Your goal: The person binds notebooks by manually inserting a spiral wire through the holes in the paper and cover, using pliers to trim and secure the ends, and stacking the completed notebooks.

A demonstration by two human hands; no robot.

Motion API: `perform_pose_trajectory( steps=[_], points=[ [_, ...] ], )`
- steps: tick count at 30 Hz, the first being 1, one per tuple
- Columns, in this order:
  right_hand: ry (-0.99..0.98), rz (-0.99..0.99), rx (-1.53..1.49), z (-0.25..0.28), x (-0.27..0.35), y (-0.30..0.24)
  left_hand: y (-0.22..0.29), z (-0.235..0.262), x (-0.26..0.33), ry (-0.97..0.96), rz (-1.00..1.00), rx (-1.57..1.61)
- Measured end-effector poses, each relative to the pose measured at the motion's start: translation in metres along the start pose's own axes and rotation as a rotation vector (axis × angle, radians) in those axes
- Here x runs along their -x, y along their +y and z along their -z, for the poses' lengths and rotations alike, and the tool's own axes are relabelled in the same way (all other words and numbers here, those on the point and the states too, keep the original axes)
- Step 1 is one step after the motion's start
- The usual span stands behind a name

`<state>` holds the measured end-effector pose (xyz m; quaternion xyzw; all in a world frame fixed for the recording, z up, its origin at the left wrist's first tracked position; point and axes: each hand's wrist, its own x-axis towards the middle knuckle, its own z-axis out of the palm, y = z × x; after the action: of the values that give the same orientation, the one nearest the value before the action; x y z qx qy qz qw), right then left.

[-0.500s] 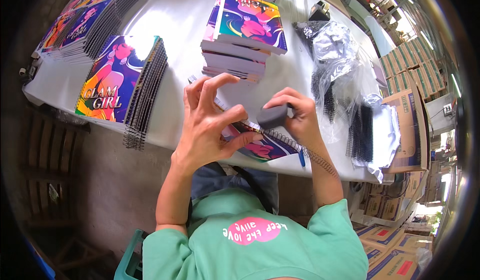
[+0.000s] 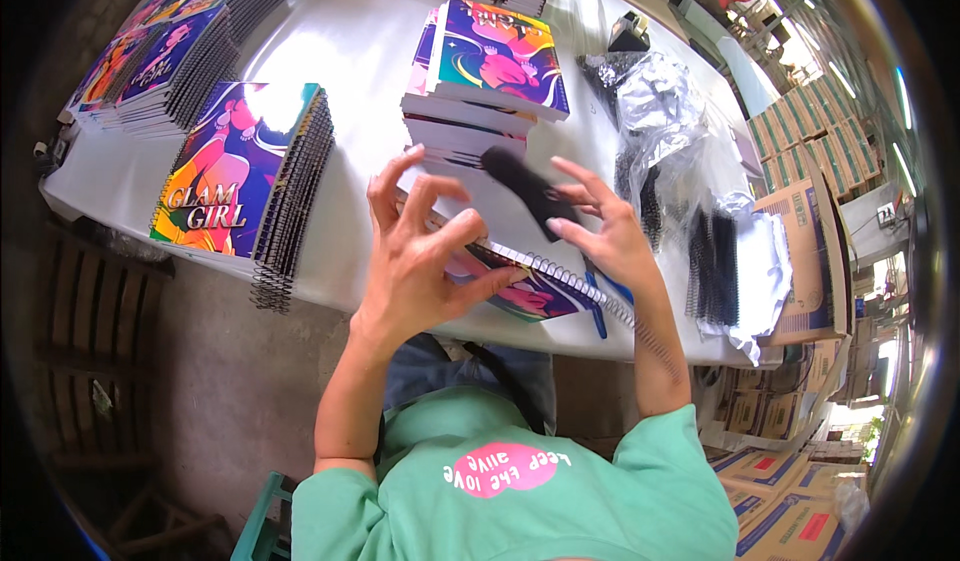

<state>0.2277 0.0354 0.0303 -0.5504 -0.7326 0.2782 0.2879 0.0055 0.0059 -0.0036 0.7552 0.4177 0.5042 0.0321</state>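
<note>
My left hand [image 2: 420, 251] pinches the edge of a colourful notebook [image 2: 525, 291] at the table's near edge, its thumb on the cover and other fingers raised. A wire spiral coil [image 2: 600, 296] runs along the notebook's top edge, and its loose end trails over my right forearm. Above the notebook, my right hand [image 2: 610, 226] has a dark, elongated tool [image 2: 520, 186] loosely between thumb and fingers, index finger lifted. Motion blurs the tool, so its kind is unclear. Under my right wrist lies a blue-handled tool [image 2: 598, 316], partly hidden.
Ahead is a pile of unbound notebooks [image 2: 500, 61]. Coil-bound notebooks [image 2: 220, 176] stand stacked at the left, with more stacks [image 2: 175, 51] behind. Plastic wrapping [image 2: 660, 106] and black coils [image 2: 713, 271] lie right, beside a cardboard box [image 2: 800, 261].
The dark tool has swung up and left, turning in my right hand, whose fingers have spread. More of the blue-handled tool shows. My left hand stays on the notebook.
</note>
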Motion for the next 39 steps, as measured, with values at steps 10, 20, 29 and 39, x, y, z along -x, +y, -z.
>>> perform_pose_trajectory(
  steps=[10, 20, 29, 39],
  points=[
    [0.005, 0.537, 0.288, -0.002, 0.017, -0.036, 0.009, -0.022, 0.014, 0.183, 0.065, -0.220],
    [0.054, 0.452, 0.620, -0.016, 0.032, -0.046, 0.015, -0.018, 0.013, 0.137, 0.144, -0.273],
    [0.011, 0.309, 0.463, -0.020, 0.025, -0.046, 0.016, -0.020, 0.018, 0.205, 0.093, -0.263],
    [-0.708, -0.211, -0.230, 0.030, -0.005, -0.044, 0.007, 0.001, 0.020, 0.080, 0.026, -0.144]
  ],
)
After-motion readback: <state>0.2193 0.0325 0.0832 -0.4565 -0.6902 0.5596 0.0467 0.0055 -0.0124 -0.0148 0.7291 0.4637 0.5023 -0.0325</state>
